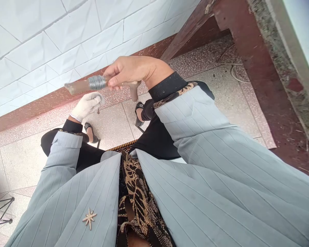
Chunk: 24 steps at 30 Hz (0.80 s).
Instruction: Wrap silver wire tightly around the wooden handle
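Observation:
My right hand (130, 72), bare, has its fingers wrapped round a brown wire-wound stick (77, 86) above my knees. Silvery wire (97, 82) is coiled tightly round the stick, just left of my fingertips. At its right end a short stub (134, 93) points down. Lower and to the left, my left hand (85, 105) wears a white knitted glove and is closed. A pale round bit and a small brown tip show at its fingers, too small to name. This hand is just under the stick's left part; whether they touch I cannot tell.
A white tiled wall (74, 37) with a reddish-brown skirting runs ahead. On the right stands a dark red wooden frame (260, 68) with a diagonal brace. A thin cable (237, 73) lies on the floor. A black metal rack (1, 207) is at the lower left.

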Motion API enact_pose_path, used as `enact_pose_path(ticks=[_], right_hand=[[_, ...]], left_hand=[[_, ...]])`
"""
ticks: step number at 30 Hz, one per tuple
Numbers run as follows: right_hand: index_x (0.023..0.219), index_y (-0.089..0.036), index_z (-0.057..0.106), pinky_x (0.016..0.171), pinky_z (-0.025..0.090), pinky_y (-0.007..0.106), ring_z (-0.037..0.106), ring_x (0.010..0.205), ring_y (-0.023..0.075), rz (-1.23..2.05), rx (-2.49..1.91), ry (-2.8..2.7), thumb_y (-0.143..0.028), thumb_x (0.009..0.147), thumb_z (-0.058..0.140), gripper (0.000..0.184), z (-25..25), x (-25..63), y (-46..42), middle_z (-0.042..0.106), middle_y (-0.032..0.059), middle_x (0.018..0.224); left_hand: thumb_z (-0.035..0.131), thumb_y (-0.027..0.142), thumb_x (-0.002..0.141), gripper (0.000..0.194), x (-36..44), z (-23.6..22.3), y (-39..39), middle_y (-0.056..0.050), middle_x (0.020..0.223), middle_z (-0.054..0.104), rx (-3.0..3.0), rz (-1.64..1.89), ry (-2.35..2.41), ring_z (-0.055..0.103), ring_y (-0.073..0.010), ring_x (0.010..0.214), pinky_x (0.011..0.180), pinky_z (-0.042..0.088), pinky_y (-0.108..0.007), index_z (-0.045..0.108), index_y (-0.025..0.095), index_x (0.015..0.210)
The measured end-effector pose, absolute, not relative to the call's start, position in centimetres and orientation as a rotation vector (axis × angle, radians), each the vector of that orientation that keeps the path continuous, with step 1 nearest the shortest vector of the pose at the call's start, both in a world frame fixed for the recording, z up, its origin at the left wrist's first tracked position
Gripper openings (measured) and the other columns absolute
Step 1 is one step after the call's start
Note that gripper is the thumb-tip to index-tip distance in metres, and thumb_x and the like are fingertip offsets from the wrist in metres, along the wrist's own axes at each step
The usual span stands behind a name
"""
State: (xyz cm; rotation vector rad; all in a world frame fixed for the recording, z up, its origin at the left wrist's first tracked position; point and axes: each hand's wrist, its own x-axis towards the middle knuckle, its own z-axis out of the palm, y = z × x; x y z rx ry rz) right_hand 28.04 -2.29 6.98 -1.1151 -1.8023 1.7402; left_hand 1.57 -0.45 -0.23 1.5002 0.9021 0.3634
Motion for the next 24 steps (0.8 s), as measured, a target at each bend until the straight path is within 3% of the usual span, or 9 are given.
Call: enact_pose_path(ticks=[5,7,11,14,16,18,22,24], right_hand=[[0.092,-0.023,0.071,0.081,0.053,0.027,0.067,0.099,0.0204,1.522,-1.358,-1.535,-0.052,0.087,0.082,0.031,5.5,27.3,-1.7,0.073,0.0073,0.095],[0.099,-0.023,0.071,0.084,0.056,0.032,0.067,0.102,0.0235,1.406,-1.452,-1.516,-0.056,0.09,0.076,0.035,4.7,27.0,-1.1,0.074,0.01,0.098],[0.104,-0.018,0.069,0.094,0.056,0.038,0.068,0.105,0.0255,1.012,-1.775,-1.789,-0.042,0.103,0.062,0.026,4.1,26.8,-0.2,0.073,0.0159,0.111],[0.09,-0.012,0.067,0.108,0.048,0.044,0.065,0.115,0.0296,0.803,-1.987,-2.106,-0.02,0.099,0.069,0.012,4.2,26.7,-0.2,0.071,0.0173,0.107],[0.077,-0.009,0.067,0.106,0.048,0.043,0.067,0.104,0.0258,0.955,-2.016,-2.251,-0.006,0.088,0.077,0.015,4.0,26.5,-0.4,0.068,0.0095,0.085],[0.072,-0.008,0.07,0.096,0.05,0.033,0.066,0.085,0.017,1.219,-1.991,-2.408,-0.001,0.082,0.082,0.017,3.8,26.4,-0.7,0.061,0.0001,0.066],[0.089,-0.005,0.076,0.072,0.041,0.015,0.056,0.064,0.0047,1.948,-1.422,-2.492,-0.004,0.092,0.074,0.004,4.4,27.1,-1.3,0.059,-0.0075,0.063],[0.088,-0.006,0.074,0.069,0.039,0.013,0.054,0.065,0.0037,2.021,-1.049,-2.319,-0.004,0.096,0.069,0.01,5.2,27.7,-1.5,0.06,-0.0069,0.067]], left_hand=[[0.073,0.04,0.097,0.028,1.7,-0.1,-0.4,0.003,0.057,0.047,1.444,0.362,0.877,0.031,-0.0064,0.045,0.044,0.029,-0.02,0.066,0.017,0.081],[0.073,0.039,0.096,0.029,1.9,0.0,-0.5,0.002,0.062,0.052,1.417,0.347,0.863,0.031,-0.0049,0.045,0.043,0.028,-0.02,0.066,0.016,0.08],[0.073,0.039,0.094,0.03,2.2,0.4,-0.7,0.002,0.06,0.05,1.415,0.314,0.813,0.035,-0.0052,0.045,0.045,0.034,-0.02,0.067,0.015,0.078],[0.072,0.039,0.093,0.028,2.1,0.7,-0.9,0.005,0.053,0.042,1.431,0.251,0.768,0.036,-0.0067,0.045,0.046,0.034,-0.021,0.068,0.015,0.078],[0.074,0.039,0.091,0.027,2.0,0.9,-1.0,0.004,0.053,0.043,1.438,0.238,0.763,0.036,-0.0071,0.045,0.045,0.032,-0.021,0.069,0.015,0.079],[0.076,0.04,0.089,0.028,1.9,0.9,-0.9,0.004,0.055,0.045,1.429,0.257,0.771,0.037,-0.0072,0.046,0.045,0.031,-0.021,0.069,0.015,0.079],[0.077,0.045,0.089,0.031,1.5,0.2,-0.4,0.006,0.054,0.04,1.385,0.349,0.819,0.033,-0.0072,0.045,0.046,0.034,-0.022,0.067,0.017,0.08],[0.081,0.047,0.086,0.033,1.4,-0.4,-0.2,0.005,0.057,0.044,1.346,0.414,0.856,0.036,-0.0076,0.045,0.046,0.037,-0.022,0.065,0.018,0.082]])
